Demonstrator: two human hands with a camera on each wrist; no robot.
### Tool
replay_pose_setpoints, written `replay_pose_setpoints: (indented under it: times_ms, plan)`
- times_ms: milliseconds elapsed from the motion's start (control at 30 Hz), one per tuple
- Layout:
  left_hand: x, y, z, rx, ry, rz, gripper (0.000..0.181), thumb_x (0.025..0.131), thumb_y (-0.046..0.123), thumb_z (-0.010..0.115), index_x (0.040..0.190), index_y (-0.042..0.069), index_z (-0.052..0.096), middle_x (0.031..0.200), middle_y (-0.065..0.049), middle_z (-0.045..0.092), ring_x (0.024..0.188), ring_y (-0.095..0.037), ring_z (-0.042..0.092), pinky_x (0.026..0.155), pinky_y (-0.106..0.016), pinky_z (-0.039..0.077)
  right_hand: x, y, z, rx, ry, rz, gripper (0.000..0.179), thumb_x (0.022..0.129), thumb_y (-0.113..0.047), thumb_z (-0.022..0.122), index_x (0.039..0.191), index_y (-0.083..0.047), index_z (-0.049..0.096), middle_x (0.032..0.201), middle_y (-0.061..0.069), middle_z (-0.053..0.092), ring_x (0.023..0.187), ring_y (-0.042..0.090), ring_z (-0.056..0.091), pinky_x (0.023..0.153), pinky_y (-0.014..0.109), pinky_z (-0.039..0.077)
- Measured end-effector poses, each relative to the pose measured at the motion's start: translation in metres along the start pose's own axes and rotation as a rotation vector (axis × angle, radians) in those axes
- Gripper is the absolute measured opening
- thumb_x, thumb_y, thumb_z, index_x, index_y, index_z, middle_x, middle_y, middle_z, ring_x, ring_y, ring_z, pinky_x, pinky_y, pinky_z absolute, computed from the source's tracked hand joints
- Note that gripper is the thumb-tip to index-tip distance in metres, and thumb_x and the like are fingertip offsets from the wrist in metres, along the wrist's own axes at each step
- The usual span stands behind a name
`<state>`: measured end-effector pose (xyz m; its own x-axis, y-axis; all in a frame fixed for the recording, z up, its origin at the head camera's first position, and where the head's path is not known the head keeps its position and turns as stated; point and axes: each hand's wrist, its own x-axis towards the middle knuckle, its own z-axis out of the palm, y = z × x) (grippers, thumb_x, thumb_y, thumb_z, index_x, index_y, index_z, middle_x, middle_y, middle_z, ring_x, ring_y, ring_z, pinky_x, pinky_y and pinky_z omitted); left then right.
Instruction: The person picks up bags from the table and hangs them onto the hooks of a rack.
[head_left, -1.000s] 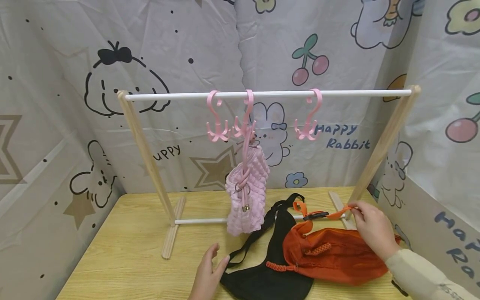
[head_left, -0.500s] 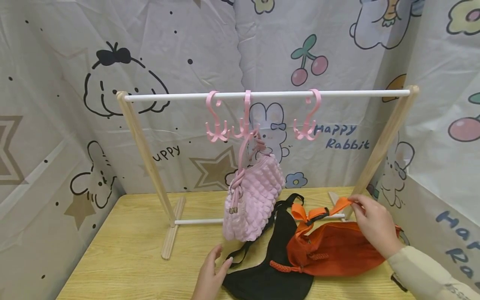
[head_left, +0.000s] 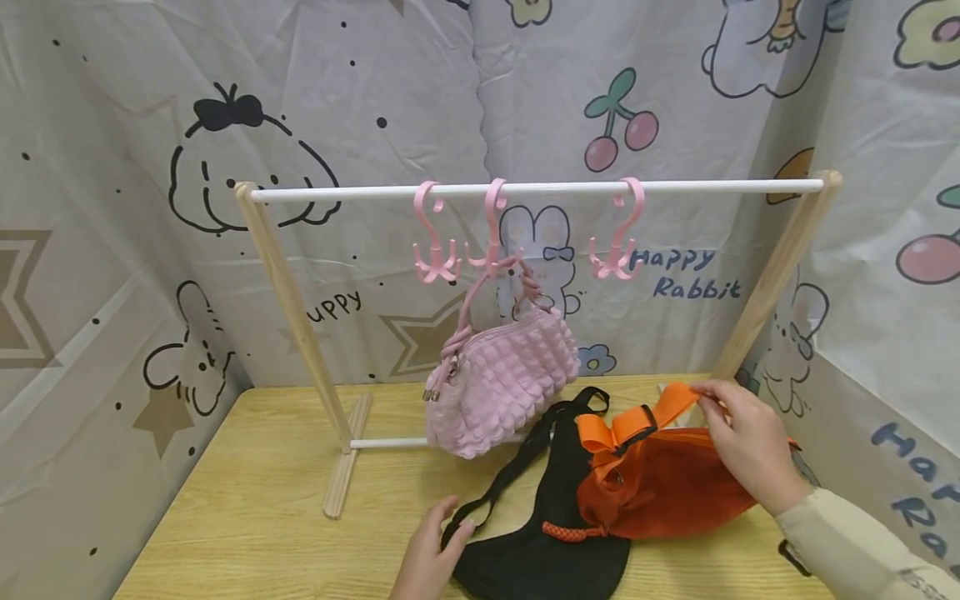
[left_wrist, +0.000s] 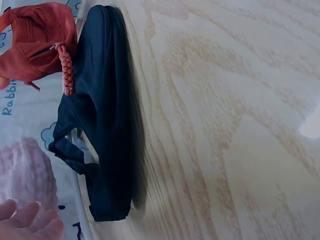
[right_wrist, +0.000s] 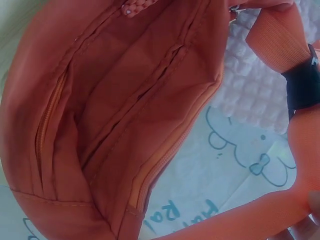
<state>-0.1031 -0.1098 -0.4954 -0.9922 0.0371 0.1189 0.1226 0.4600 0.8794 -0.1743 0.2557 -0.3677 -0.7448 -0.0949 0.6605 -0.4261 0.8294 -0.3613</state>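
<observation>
Three pink hooks point(head_left: 492, 218) sit on the white rail point(head_left: 337, 193) above the worktop point(head_left: 247, 500). The left hand point(head_left: 432, 554) is loose and holds nothing; whether it touches the strap of the black bag point(head_left: 555, 554) cannot be told. A pink puffy handbag point(head_left: 510, 379) hangs tilted, right end higher, its handle point(head_left: 456, 340) over the middle hook, which bears it. The black bag lies on the worktop, its strap toward the far edge. The orange waist bag point(head_left: 667, 492) is toward the worktop's right edge, its long axis roughly along the far edge, the cord-pull point(head_left: 570, 532) end pointing left. The right hand point(head_left: 757, 450) pinches its webbing strap point(head_left: 675, 404), probably so the bag hangs below.
</observation>
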Motion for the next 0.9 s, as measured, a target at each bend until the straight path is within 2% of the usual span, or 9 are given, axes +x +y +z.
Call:
replay_pose_setpoints:
  times_ms: [133,267,600,900]
  plan:
    - [0.001,0.004,0.000,0.000,-0.013,0.006,0.048,0.096,0.021,0.063,0.128,-0.012,0.050,0.126,-0.028,0.055,0.117,-0.047,0.051,0.093,-0.057,0.045,0.002,-0.006,-0.002,0.011,0.013,-0.021,0.018,0.084,0.011,0.065,0.098,0.001,0.069,0.094,0.016,0.069,0.086,0.031,0.062,0.071,0.028,0.043]
    - [0.002,0.007,0.002,-0.012,-0.019,0.020,0.047,0.096,0.020,0.063,0.128,-0.012,0.050,0.127,-0.028,0.055,0.118,-0.047,0.050,0.093,-0.056,0.045,0.003,-0.010,-0.003,0.023,0.027,-0.035,0.019,0.083,0.012,0.065,0.099,0.001,0.069,0.095,0.015,0.069,0.087,0.029,0.060,0.071,0.023,0.041]
    - [-0.001,0.010,0.008,-0.023,0.015,0.073,0.043,0.096,0.018,0.063,0.125,-0.011,0.052,0.124,-0.026,0.057,0.115,-0.044,0.053,0.091,-0.056,0.047,0.006,-0.021,-0.002,0.066,0.083,-0.082,0.022,0.080,0.014,0.069,0.097,0.001,0.070,0.091,0.013,0.069,0.083,0.027,0.059,0.072,0.021,0.041]
    - [-0.001,0.022,0.015,-0.021,0.057,0.123,0.041,0.096,0.019,0.063,0.125,-0.008,0.054,0.122,-0.022,0.059,0.113,-0.040,0.055,0.090,-0.052,0.048,0.009,-0.030,0.002,0.064,0.112,-0.146,0.023,0.077,0.015,0.071,0.095,0.001,0.071,0.090,0.011,0.070,0.081,0.025,0.060,0.071,0.025,0.041]
